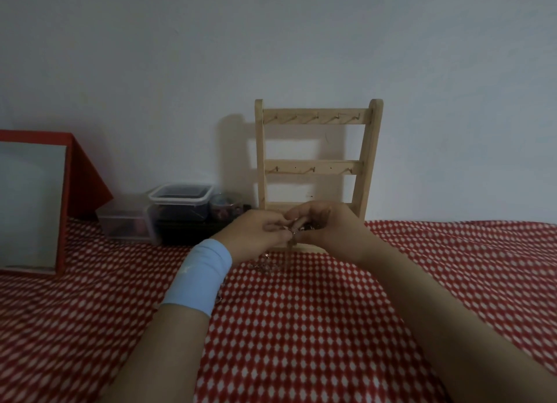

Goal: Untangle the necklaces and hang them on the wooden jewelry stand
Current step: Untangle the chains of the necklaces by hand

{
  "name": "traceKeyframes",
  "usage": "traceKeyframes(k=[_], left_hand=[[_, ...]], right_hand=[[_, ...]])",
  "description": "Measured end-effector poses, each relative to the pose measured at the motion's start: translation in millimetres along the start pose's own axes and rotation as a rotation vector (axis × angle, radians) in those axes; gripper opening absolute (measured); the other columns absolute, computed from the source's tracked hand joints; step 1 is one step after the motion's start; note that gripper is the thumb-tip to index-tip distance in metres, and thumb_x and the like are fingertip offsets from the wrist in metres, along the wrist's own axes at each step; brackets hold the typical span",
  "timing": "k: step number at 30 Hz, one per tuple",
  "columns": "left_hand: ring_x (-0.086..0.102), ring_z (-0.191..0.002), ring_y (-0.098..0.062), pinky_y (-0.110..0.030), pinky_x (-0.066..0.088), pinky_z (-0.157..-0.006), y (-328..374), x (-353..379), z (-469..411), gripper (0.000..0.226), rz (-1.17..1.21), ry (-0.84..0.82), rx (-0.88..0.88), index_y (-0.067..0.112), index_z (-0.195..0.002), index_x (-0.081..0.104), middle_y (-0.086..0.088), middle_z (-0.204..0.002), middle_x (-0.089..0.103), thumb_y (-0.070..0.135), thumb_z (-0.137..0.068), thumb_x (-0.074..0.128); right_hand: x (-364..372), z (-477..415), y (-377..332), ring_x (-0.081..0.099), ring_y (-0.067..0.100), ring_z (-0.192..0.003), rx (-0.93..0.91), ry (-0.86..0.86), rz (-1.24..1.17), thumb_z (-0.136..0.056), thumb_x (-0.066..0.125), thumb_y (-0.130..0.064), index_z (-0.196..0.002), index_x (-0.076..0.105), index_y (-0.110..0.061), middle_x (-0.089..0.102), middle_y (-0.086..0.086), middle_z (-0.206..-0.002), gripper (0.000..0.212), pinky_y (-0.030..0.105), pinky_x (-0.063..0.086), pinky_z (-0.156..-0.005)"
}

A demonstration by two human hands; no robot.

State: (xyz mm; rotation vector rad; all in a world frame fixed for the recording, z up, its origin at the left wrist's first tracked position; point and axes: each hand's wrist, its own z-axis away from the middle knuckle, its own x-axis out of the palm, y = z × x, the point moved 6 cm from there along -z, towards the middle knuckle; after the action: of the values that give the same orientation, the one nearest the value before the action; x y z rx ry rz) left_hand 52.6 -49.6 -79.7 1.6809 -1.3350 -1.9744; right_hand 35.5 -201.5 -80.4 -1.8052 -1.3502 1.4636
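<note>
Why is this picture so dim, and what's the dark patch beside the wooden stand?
Head view: weak, even light, no glare; the patch is the shadow of the wooden jewelry stand on the wall; the necklaces pinched by left hand and right hand are blurred.

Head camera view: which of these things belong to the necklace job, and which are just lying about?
Belong to the job:
- necklaces, tangled, pinched by both hands
- wooden jewelry stand, hooks bare
- left hand
- right hand

Just lying about:
- lidded clear container
- smaller clear box
- round jar
- red-framed panel
</note>
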Motion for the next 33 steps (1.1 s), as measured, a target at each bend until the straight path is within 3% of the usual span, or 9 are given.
traceKeyframes(k=[2,6,10,13,17,25,27,30,33], left_hand=[[0.059,-0.099,0.004,-0.013,0.041,-0.087,-1.2,-3.8,-0.8,0.019,0.003,0.071,0.036,0.024,-0.109,0.073,0.016,-0.106,0.065,0.025,-0.092,0.064],[0.061,-0.090,0.004,-0.017,0.044,-0.082,-3.8,-12.3,0.2,0.015,0.001,0.122,0.051,0.035,-0.084,0.072,0.019,-0.092,0.068,0.024,-0.092,0.064],[0.060,-0.072,0.007,-0.015,0.044,-0.066,-0.2,-15.3,0.9,0.014,0.028,0.151,0.077,0.026,-0.087,0.071,0.013,-0.082,0.069,0.023,-0.095,0.059],[0.054,-0.053,0.008,-0.014,0.041,-0.055,1.8,-15.1,1.8,0.017,0.070,0.144,0.068,0.023,-0.087,0.067,0.010,-0.070,0.063,0.022,-0.098,0.054],[0.060,-0.076,-0.008,-0.024,0.044,-0.069,-1.0,-18.7,1.9,0.018,0.136,0.164,0.028,0.024,-0.085,0.065,0.005,-0.080,0.067,0.024,-0.098,0.053],[0.058,-0.080,-0.003,-0.019,0.041,-0.069,-5.5,-30.2,5.0,0.018,0.092,0.212,0.017,0.013,-0.097,0.067,0.011,-0.087,0.067,0.021,-0.098,0.052],[0.058,-0.081,0.001,-0.018,0.041,-0.071,-7.6,-32.4,4.9,0.017,0.075,0.209,0.020,0.013,-0.096,0.067,0.013,-0.089,0.067,0.020,-0.098,0.052],[0.055,-0.068,0.007,-0.019,0.040,-0.069,-10.5,-34.6,4.0,0.016,0.050,0.209,0.016,0.020,-0.088,0.067,0.017,-0.075,0.064,0.020,-0.097,0.054],[0.054,-0.071,0.004,-0.023,0.043,-0.074,-13.3,-33.6,3.4,0.016,-0.027,0.167,-0.020,0.025,-0.085,0.066,0.018,-0.074,0.061,0.023,-0.096,0.055]], right_hand=[[1.3,-0.7,3.2,0.075,0.012,-0.091,0.017,-0.004,-0.045,-0.086,0.077,0.000,-0.115,0.072,-0.012,0.077,0.003,-0.097,0.032,0.024,0.059,-0.085],[8.5,-1.4,11.5,0.073,0.020,-0.089,0.118,-0.033,-0.294,-0.087,0.073,0.005,-0.122,0.068,-0.010,0.077,0.013,-0.102,0.039,0.031,0.060,-0.085],[15.5,0.5,22.4,0.071,0.032,-0.101,0.235,-0.056,-0.677,-0.090,0.068,0.006,-0.132,0.061,-0.007,0.070,0.028,-0.115,0.044,0.047,0.057,-0.096],[18.7,0.3,25.3,0.071,0.028,-0.086,0.280,-0.045,-0.892,-0.096,0.057,0.006,-0.135,0.056,-0.005,0.069,0.018,-0.097,0.041,0.042,0.061,-0.080],[13.2,0.4,29.7,0.063,0.017,-0.071,0.272,-0.028,-0.700,-0.098,0.058,0.002,-0.126,0.066,-0.012,0.066,0.004,-0.083,0.033,0.031,0.053,-0.067],[-0.2,3.9,28.8,0.071,0.003,-0.075,0.238,0.029,-0.163,-0.095,0.065,0.001,-0.111,0.072,-0.016,0.073,-0.002,-0.084,0.025,0.013,0.052,-0.069],[-1.2,3.6,29.5,0.069,0.003,-0.073,0.224,0.063,-0.103,-0.098,0.061,-0.001,-0.112,0.071,-0.017,0.070,-0.001,-0.086,0.024,0.012,0.050,-0.066],[-4.2,3.1,26.5,0.056,-0.004,-0.052,0.204,0.129,-0.053,-0.103,0.053,-0.004,-0.117,0.070,-0.016,0.063,-0.002,-0.081,0.025,0.009,0.045,-0.052],[-4.5,3.4,21.6,0.057,0.002,-0.052,0.174,0.136,-0.103,-0.104,0.053,-0.005,-0.117,0.070,-0.013,0.062,0.000,-0.081,0.023,0.013,0.045,-0.050]])
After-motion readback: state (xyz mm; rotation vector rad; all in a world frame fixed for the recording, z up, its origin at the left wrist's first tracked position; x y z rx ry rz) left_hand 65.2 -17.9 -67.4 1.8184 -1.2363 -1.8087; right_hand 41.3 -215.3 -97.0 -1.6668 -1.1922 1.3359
